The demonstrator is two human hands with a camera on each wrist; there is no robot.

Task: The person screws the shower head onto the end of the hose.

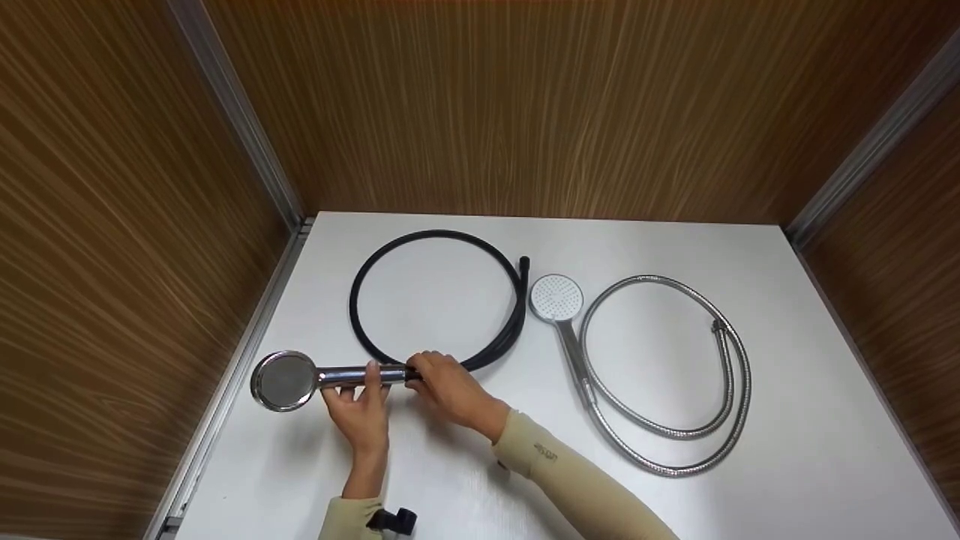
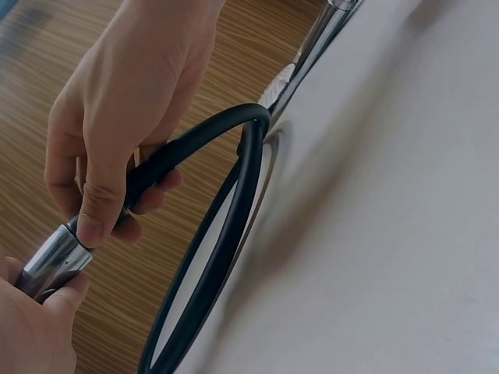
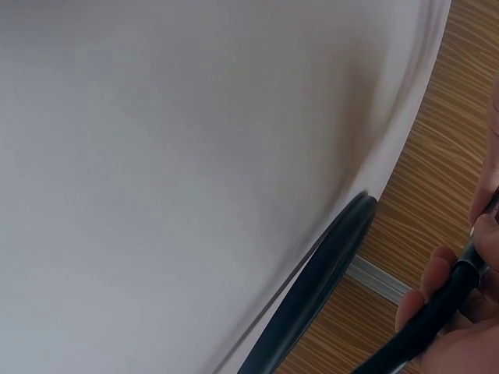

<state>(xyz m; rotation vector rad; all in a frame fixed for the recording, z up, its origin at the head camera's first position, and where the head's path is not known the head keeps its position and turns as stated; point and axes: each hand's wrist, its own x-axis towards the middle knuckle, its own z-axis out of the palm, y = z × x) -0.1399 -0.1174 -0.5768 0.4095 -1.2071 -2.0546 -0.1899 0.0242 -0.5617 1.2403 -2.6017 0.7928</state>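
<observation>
A chrome shower head (image 1: 284,381) with a grey round face is held level above the left part of the table, its handle (image 1: 346,376) pointing right. My left hand (image 1: 361,420) grips that handle from below, thumb laid across it. At the handle's end, my right hand (image 1: 455,391) pinches the end of a black shower hose (image 1: 435,234); in the left wrist view the hose end (image 2: 148,173) meets the chrome handle end (image 2: 58,257). The fingers cover most of the joint, so how far they are joined is hidden. The hose's loop lies on the table behind the hands.
Right of the black hose lies a second shower head (image 1: 556,298) with a white face. A coiled silver metal hose (image 1: 739,405) is attached to its handle. The white table (image 1: 810,450) is enclosed by wood-grain panels (image 1: 495,112) at the back and sides.
</observation>
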